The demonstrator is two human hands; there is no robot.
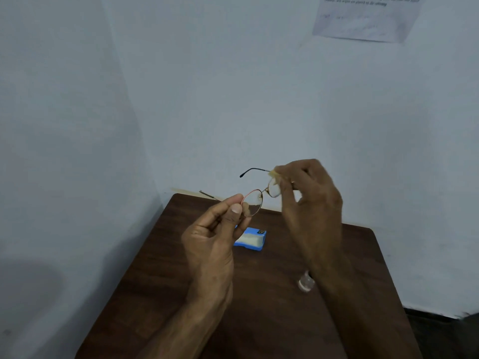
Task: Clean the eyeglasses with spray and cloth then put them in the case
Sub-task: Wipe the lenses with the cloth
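Note:
Thin-rimmed eyeglasses [255, 196] are held up above the table, one temple arm pointing left. My left hand [215, 229] pinches the rim of the left lens between thumb and fingers. My right hand [308, 193] presses a small yellowish cloth [274, 174] against the right lens, which it partly hides. A blue case [252, 239] lies open on the table below the glasses, its pale lining showing. A small clear spray bottle [305, 282] stands on the table, partly behind my right forearm.
The dark brown wooden table [160, 281] fits into a corner of pale blue walls. A thin dark stick [207, 195] lies at its far edge. A sheet of paper [365, 16] hangs on the wall at upper right.

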